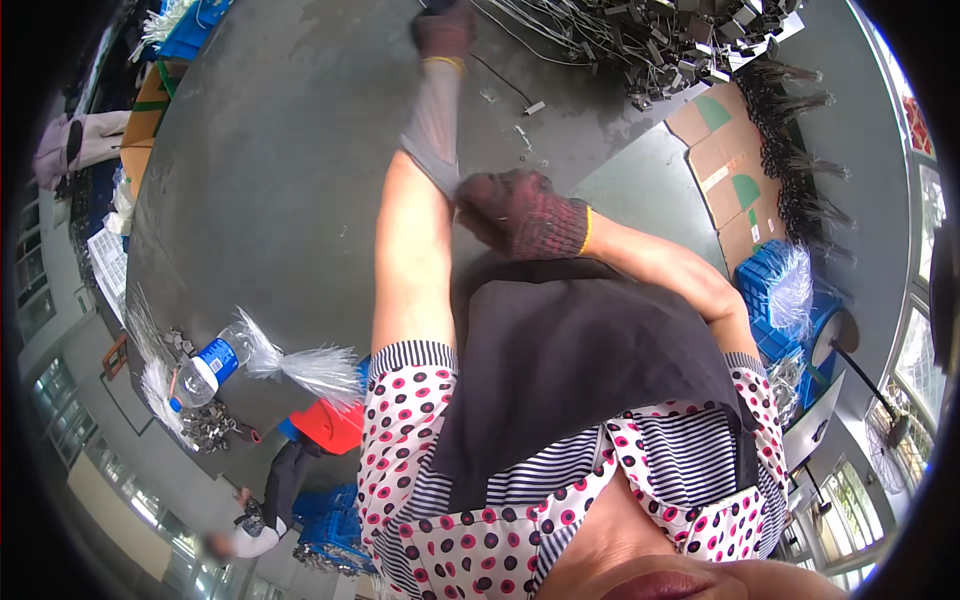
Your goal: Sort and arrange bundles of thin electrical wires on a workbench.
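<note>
our gloved right hand (522, 213) is closed, its fingers curled together; we judge that it pinches the upper edge of the grey mesh sleeve (432, 120), which is drawn to a point there, though the fingertips themselves are hidden. our gloved left hand (443, 32) is cut off by the upper border of the view, so we cannot tell how its fingers stand. taking the black apron (590, 350) as landmark, we find the sleeve beyond it and to its left, around the left forearm (415, 245). as to progress, the part near the wrist is covered, up to a yellow cuff (444, 64); from the sleeve's slanting edge to the dotted shirt (410, 415) the arm is bare, and the right forearm (665, 262) wears no sleeve. farther out, we note a heap of cables with metal connectors (690, 50) on the dark table (270, 180), beyond the apron and to its right; cardboard (715, 150) and a blue crate (755, 280) to the apron's right; and a bottle (215, 360) beside a bundle of white strands (310, 373) to its left.
</note>
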`<state>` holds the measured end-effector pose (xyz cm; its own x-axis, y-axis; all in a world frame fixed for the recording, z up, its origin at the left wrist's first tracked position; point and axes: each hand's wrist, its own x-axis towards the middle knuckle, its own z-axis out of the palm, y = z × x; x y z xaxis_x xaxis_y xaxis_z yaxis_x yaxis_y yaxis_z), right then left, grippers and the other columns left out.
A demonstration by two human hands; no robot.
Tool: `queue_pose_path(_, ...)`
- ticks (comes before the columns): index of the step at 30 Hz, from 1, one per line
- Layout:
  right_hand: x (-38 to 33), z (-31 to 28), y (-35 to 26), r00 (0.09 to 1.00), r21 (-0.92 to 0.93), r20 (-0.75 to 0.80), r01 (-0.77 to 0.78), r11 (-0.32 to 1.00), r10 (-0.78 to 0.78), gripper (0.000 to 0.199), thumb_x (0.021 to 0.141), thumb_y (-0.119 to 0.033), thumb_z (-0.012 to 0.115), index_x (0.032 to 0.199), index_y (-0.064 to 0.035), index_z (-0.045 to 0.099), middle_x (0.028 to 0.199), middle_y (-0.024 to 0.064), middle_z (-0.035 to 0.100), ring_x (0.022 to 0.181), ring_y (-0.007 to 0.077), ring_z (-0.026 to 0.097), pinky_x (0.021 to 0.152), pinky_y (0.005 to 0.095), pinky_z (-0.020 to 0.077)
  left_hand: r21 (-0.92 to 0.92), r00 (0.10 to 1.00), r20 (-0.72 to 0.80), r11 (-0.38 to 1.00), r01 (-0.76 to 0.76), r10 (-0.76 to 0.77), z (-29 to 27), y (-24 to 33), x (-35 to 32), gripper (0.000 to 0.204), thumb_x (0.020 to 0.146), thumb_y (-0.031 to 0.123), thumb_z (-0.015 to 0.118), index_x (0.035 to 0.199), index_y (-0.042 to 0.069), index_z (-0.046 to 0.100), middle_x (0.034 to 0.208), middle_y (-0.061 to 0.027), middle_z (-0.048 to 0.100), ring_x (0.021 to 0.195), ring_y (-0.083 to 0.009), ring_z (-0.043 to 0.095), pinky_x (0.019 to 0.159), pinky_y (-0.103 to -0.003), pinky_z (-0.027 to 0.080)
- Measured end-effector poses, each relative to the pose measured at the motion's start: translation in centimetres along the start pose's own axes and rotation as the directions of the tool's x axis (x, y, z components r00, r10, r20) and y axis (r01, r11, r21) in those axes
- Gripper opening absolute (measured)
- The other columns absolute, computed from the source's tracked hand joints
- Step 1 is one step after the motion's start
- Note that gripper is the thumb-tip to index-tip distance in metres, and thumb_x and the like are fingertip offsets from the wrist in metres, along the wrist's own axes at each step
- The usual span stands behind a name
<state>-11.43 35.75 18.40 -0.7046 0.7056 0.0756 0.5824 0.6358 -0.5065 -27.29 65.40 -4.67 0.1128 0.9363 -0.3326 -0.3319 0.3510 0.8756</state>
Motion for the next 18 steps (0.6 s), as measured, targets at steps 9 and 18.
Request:
queue_pose_path(9, -0.6, 2.8, 6.4, 0.842, 0.94, 0.319, -0.339, -0.034, 0.435, 0.034, 0.095, -0.025, 0.056, 0.123, -0.0055, 0.054, 0.098, 0.012, 0.068, 0.087, 0.0207, 0.068, 0.068, 0.0339, 0.0537, -0.925, 0.982, 0.06, 0.38, -0.012, 0.177, 9.2, 8.5, -9.4, 0.014, 0.086, 0.017, 0.067, 0.088, 0.003, 0.067, 0.09, -0.0106, 0.069, 0.09, -0.0271, 0.065, 0.089, -0.05, 0.051)
queue_pose_path(18, -4.3, 6.5, 10.2, 0.971, 0.415, 0.238, -0.133, 0.9, 0.034, 0.036, 0.09, -0.024, 0.058, 0.123, -0.0109, 0.062, 0.113, 0.0156, 0.068, 0.096, 0.0331, 0.067, 0.077, 0.0425, 0.0556, -0.912, 0.939, 0.152, 0.411, 0.014, 0.307, 12.7, 7.9, -11.8, 0.015, 0.083, 0.02, 0.074, 0.092, 0.01, 0.068, 0.097, -0.004, 0.071, 0.095, -0.0222, 0.065, 0.089, -0.05, 0.05)
